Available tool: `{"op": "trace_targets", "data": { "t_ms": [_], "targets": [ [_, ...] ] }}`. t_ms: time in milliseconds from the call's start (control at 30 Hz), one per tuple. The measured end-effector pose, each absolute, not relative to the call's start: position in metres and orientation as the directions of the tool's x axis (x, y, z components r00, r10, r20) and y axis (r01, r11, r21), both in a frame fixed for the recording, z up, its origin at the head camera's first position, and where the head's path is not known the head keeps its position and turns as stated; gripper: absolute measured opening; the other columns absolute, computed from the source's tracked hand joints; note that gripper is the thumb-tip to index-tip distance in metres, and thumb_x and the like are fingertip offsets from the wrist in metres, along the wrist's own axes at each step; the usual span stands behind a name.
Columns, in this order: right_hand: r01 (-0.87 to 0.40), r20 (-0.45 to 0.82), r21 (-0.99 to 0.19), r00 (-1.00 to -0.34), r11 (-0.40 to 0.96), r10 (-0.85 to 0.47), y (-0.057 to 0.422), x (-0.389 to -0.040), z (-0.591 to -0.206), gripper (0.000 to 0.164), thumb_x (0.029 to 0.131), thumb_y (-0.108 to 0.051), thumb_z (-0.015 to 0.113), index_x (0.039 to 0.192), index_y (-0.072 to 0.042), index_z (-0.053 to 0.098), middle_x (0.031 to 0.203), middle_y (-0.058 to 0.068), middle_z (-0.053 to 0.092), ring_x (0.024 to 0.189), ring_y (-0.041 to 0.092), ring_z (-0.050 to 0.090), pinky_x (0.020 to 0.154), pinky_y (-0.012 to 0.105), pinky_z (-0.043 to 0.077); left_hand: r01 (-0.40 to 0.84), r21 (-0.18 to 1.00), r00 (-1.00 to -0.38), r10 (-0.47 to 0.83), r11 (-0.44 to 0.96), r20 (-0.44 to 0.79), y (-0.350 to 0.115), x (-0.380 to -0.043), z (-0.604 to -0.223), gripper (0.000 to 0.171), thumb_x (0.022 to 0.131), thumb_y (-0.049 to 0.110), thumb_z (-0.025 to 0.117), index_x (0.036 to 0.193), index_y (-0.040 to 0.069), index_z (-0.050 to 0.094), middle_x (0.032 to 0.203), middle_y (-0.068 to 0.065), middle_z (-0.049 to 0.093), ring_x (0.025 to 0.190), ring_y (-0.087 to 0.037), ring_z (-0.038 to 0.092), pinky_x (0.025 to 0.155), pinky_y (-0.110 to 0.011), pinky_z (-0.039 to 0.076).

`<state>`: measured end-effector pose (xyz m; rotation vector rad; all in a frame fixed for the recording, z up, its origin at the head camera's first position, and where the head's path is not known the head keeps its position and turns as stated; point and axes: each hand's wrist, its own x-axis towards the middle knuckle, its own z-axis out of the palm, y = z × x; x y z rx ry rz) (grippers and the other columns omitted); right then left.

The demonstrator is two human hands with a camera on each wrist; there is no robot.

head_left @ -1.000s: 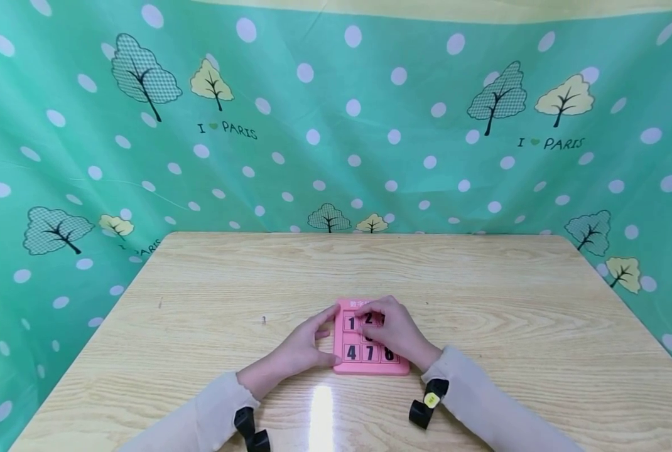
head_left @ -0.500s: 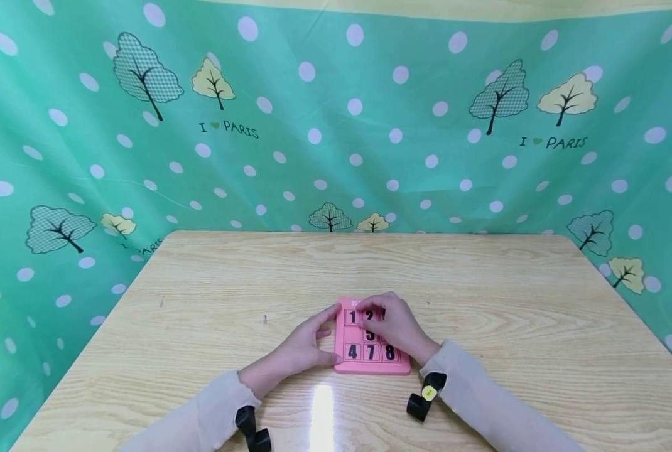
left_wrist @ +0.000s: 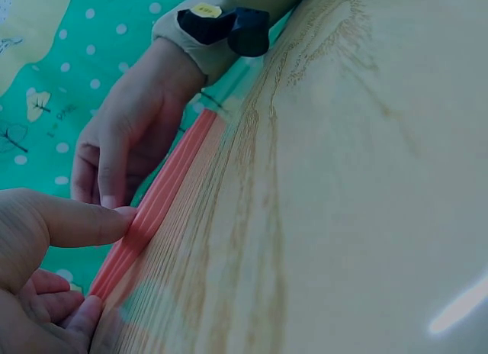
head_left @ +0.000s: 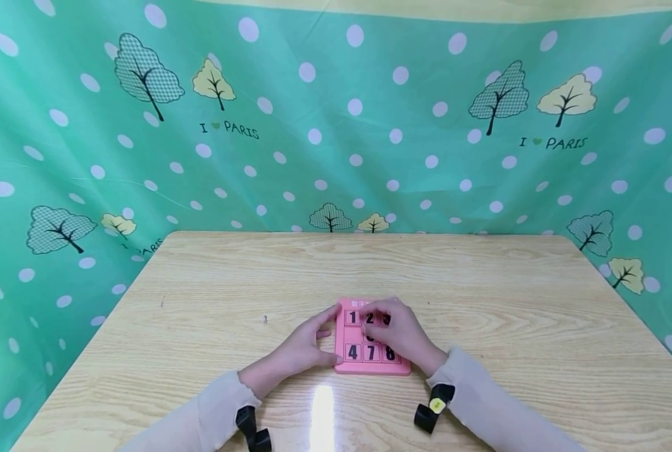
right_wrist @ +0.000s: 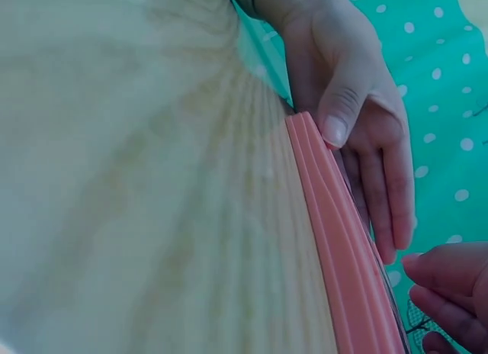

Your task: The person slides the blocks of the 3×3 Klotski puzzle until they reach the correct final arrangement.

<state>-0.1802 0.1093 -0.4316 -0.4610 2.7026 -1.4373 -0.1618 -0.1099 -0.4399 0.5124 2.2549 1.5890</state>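
A pink number slide puzzle (head_left: 372,370) lies flat on the table. My left hand (head_left: 302,346) holds its left side, thumb at the near corner and index finger at the far one. The left wrist view shows that thumb against the pink side wall (left_wrist: 164,190). Over the tiles is my right hand (head_left: 402,329), thumb and index finger apart with nothing between them; it covers part of the middle row. Tile 1 (head_left: 352,317) sits top left, beside tile 2 (head_left: 369,317) and a partly hidden 3. An empty slot is below tile 1. Tiles 4 (head_left: 352,353), 7 and 8 fill the bottom row.
The puzzle rests on a wood-grain table (head_left: 228,270). Behind and beside it hangs a green dotted curtain (head_left: 336,144) with printed trees. Black wrist cameras (head_left: 426,417) are strapped over both sleeves. A bright light reflection (head_left: 321,414) shows on the near tabletop.
Tile 1 has slid up into line with the top row. My right hand has since drawn slightly to the right off tile 1. The left hand has stayed put.
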Motion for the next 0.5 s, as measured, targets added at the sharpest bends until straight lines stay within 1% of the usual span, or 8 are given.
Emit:
{"op": "trace_targets", "data": {
  "t_ms": [100, 167, 300, 500],
  "targets": [
    [-0.257, 0.102, -0.815, -0.946, 0.520, -0.308, 0.112, -0.174, -0.431, 0.024, 0.080, -0.009, 0.073, 0.102, -0.019, 0.072, 0.102, -0.004, 0.060, 0.097, 0.015, 0.050, 0.085, 0.034, 0.047, 0.099, 0.947, -0.880, 0.472, 0.307, -0.061, -0.110, -0.162, -0.440, 0.094, 0.071, 0.001, 0.074, 0.150, 0.007, 0.023, 0.152, -0.016, 0.028, 0.128, -0.039, 0.040, 0.109, -0.046, 0.035],
    [-0.271, 0.109, -0.813, -0.940, 0.516, -0.322, 0.113, -0.170, -0.431, 0.024, 0.080, -0.010, 0.073, 0.102, -0.019, 0.072, 0.101, -0.005, 0.061, 0.097, 0.014, 0.051, 0.085, 0.033, 0.048, 0.102, 0.946, -0.880, 0.471, 0.306, -0.057, -0.110, -0.162, -0.440, 0.094, 0.071, 0.001, 0.074, 0.149, 0.007, 0.024, 0.151, -0.017, 0.029, 0.128, -0.040, 0.040, 0.108, -0.046, 0.035],
    [-0.297, 0.122, -0.808, -0.929, 0.508, -0.348, 0.116, -0.161, -0.431, 0.025, 0.078, -0.011, 0.075, 0.101, -0.018, 0.072, 0.102, -0.007, 0.064, 0.099, 0.014, 0.052, 0.089, 0.034, 0.047, 0.101, 0.945, -0.883, 0.466, 0.311, -0.059, -0.110, -0.162, -0.440, 0.094, 0.071, 0.001, 0.075, 0.149, 0.007, 0.024, 0.151, -0.016, 0.029, 0.128, -0.039, 0.041, 0.108, -0.046, 0.036],
    [-0.307, 0.119, -0.812, -0.920, 0.497, -0.374, 0.118, -0.151, -0.431, 0.025, 0.075, -0.011, 0.076, 0.099, -0.017, 0.072, 0.100, -0.003, 0.061, 0.096, 0.016, 0.053, 0.087, 0.033, 0.046, 0.094, 0.945, -0.884, 0.463, 0.314, -0.066, -0.109, -0.160, -0.438, 0.094, 0.071, 0.001, 0.074, 0.150, 0.007, 0.023, 0.152, -0.015, 0.029, 0.128, -0.039, 0.041, 0.108, -0.045, 0.036]
  ]
}}
